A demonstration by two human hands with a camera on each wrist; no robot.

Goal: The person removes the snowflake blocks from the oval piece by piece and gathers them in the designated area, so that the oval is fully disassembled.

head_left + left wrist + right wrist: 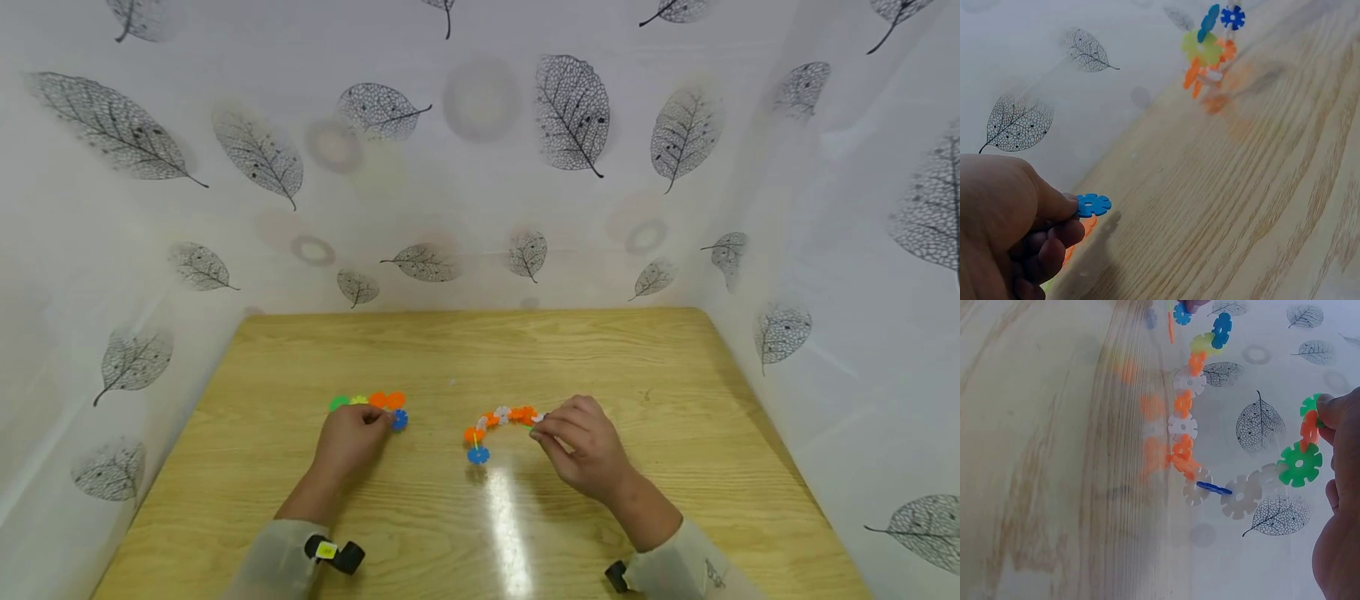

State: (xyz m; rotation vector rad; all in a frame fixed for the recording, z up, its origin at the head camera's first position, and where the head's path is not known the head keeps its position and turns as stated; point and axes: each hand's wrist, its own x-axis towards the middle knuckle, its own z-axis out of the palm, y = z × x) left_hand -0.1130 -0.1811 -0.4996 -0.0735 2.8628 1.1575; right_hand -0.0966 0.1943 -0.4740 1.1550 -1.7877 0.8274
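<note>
My left hand (352,437) pinches a blue notched plastic disc (1094,204) between thumb and forefinger, at the left of the table. Just beyond it lie green (340,402), yellow (359,400) and orange (396,400) discs, partly hidden by the hand. My right hand (588,442) pinches a green disc (1309,404) at one end of a curved chain (1183,427) of interlocked discs. White, orange, green and dark blue pieces make up the chain, with a yellow disc (1204,344) and a blue disc (1222,330) at its far end. Fingers cover part of the held green disc.
Both hands are over a wood-grain table (420,533) with a bright light reflection near its front. A pale sheet (480,192) printed with leaves surrounds the table at the back and both sides. Each wrist carries a small black camera (348,558).
</note>
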